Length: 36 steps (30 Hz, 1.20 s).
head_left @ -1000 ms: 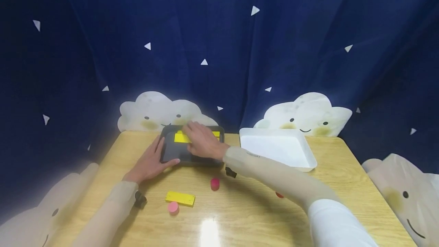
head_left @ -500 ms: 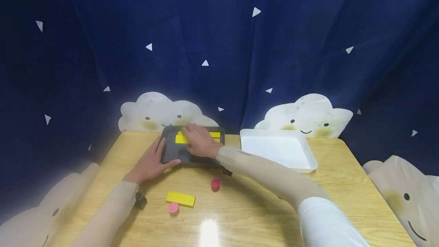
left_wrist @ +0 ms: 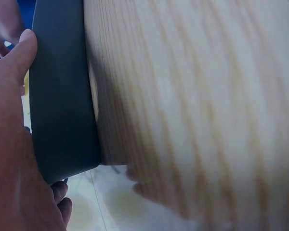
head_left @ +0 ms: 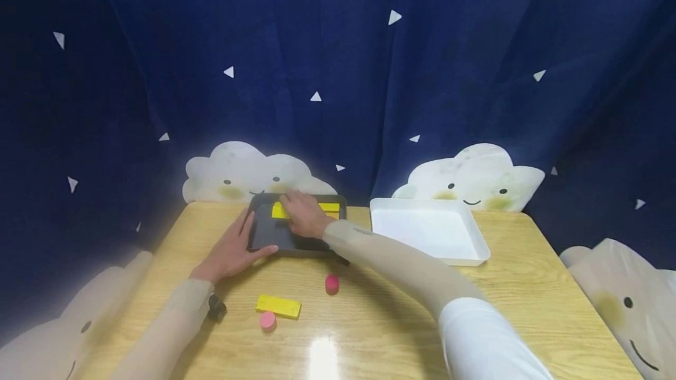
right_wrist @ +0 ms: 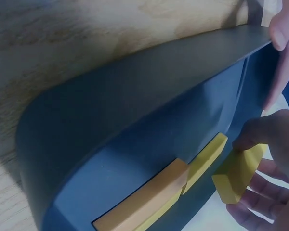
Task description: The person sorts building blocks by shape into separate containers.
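My left hand [head_left: 229, 251] holds the left end of a dark grey tray [head_left: 266, 236], its thumb over the near rim and its fingers along the left wall. Reaching into the tray, my right hand [head_left: 306, 216] pinches a yellow block [right_wrist: 240, 174] between thumb and fingers. That block is tilted, close to the far wall. Beside it in the right wrist view, a yellow block [right_wrist: 206, 158] and an orange block [right_wrist: 143, 196] lie on the tray floor, with more yellow along the orange one. The left wrist view shows the left thumb [left_wrist: 24, 53] against the tray's outer wall.
A white tray [head_left: 428, 230] stands to the right. Nearer on the wooden table [head_left: 380, 321] lie a yellow block [head_left: 278, 306], a pink cylinder [head_left: 267, 321] and a red cylinder [head_left: 331, 284]. A dark blue curtain [head_left: 359, 75] hangs behind.
My right hand and forearm have shifted slightly left, and the yellow block has edged toward the tray's far side. A red piece by the forearm is now hidden. My left hand stays put.
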Each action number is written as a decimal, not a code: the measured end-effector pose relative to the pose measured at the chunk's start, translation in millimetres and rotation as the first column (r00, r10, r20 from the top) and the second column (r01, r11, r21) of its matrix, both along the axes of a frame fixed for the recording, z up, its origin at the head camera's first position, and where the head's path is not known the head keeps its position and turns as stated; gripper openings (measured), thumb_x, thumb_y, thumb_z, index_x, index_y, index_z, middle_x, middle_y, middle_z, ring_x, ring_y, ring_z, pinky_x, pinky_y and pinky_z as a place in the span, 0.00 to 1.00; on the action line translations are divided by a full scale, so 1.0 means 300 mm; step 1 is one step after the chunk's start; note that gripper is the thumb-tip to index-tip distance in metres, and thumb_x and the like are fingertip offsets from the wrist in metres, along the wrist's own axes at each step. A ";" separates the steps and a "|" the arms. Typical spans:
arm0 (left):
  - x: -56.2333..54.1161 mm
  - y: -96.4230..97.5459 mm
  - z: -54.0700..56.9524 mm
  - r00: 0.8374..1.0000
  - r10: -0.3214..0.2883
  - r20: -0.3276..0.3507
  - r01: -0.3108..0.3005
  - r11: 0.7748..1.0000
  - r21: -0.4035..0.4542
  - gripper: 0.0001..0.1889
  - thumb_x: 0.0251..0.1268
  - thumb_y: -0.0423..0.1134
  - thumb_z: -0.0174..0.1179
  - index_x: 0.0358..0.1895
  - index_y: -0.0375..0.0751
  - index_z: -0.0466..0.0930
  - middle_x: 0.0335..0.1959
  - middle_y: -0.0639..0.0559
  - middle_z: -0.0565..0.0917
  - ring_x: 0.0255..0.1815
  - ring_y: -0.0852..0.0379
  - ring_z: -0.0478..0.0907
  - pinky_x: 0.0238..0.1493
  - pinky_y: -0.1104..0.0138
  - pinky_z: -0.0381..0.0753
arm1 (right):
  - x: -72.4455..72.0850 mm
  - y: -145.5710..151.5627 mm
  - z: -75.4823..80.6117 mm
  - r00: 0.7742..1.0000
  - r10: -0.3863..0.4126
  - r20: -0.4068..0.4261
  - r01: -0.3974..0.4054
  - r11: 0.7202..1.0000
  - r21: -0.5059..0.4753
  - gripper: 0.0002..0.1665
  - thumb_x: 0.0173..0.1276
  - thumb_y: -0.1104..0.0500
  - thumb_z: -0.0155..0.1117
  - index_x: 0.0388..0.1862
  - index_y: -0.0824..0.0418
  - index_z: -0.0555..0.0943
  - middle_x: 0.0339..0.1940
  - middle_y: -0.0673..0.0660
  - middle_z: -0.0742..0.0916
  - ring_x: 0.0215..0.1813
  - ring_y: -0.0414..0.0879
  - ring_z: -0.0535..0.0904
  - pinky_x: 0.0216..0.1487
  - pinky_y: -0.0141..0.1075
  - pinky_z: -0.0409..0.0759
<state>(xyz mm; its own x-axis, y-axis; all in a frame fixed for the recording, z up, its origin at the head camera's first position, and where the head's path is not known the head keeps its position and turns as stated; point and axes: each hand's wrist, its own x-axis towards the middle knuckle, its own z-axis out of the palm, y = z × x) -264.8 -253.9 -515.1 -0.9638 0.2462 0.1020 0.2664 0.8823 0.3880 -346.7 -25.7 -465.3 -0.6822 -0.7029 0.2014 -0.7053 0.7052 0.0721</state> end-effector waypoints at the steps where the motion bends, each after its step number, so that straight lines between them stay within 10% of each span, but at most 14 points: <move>1: 0.001 0.000 0.000 1.000 0.000 0.002 0.000 1.000 0.000 0.65 0.66 0.80 0.57 0.87 0.31 0.44 0.89 0.32 0.42 0.87 0.29 0.46 0.84 0.37 0.52 | -0.004 -0.003 -0.003 1.000 -0.003 0.002 0.003 1.000 0.003 0.24 0.64 0.65 0.73 0.58 0.60 0.78 0.51 0.54 0.82 0.52 0.48 0.79 0.48 0.38 0.83; 36: -0.003 -0.006 -0.003 1.000 0.007 0.009 -0.007 1.000 -0.005 0.65 0.66 0.81 0.56 0.88 0.32 0.43 0.89 0.33 0.43 0.88 0.30 0.46 0.85 0.39 0.53 | -0.075 -0.084 -0.062 0.998 -0.060 0.025 0.057 0.993 0.103 0.28 0.68 0.61 0.75 0.65 0.60 0.78 0.61 0.55 0.82 0.62 0.48 0.77 0.57 0.40 0.85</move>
